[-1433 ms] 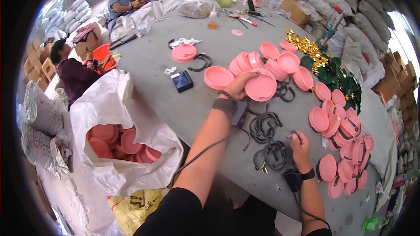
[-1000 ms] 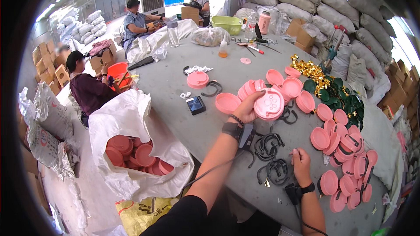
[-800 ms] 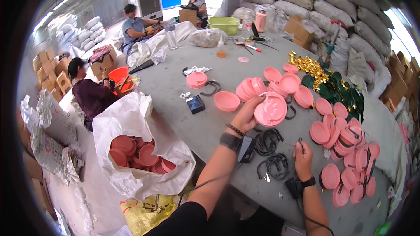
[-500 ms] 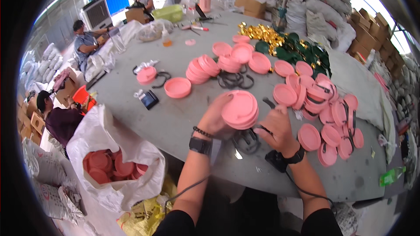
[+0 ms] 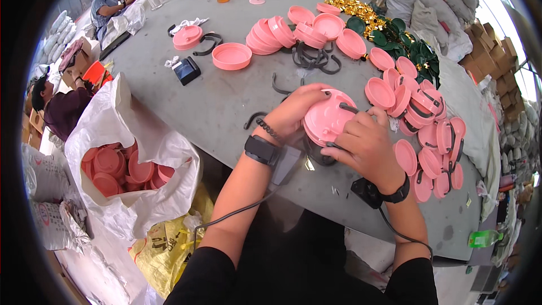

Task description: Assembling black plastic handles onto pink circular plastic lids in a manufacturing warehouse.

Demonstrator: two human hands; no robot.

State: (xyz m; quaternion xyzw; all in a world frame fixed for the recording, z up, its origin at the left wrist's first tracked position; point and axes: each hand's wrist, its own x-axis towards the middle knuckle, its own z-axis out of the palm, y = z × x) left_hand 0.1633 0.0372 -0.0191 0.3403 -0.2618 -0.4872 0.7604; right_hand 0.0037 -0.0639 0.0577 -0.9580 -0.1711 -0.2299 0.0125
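Note:
My left hand [image 5: 293,110] is closed around the edge of some stacked round pink lids [image 5: 323,120], held tilted above the table. Against the face of the top lid lies one end of a dark grey strap [image 5: 348,107]. My right hand [image 5: 367,144] pinches this strap, its fingers curled over the lid's right side. Another part of the strap shows below the right fingers. Under the lids, partly hidden, more dark grey straps [image 5: 319,155] rest on the table. One loose strap [image 5: 255,118] lies beside my left wrist.
Pink lids with straps [image 5: 429,161] are piled at the right of the grey table [image 5: 226,110]. Further back stand plain pink lids [image 5: 262,36], near green lids [image 5: 387,36] and gold pieces [image 5: 361,14]. A white sack [image 5: 135,203] holds pink lids at left. Two people sit beyond.
My right hand has moved left and brought the strap up to the top lid. The lids have tilted toward it. The whole view has shifted downward.

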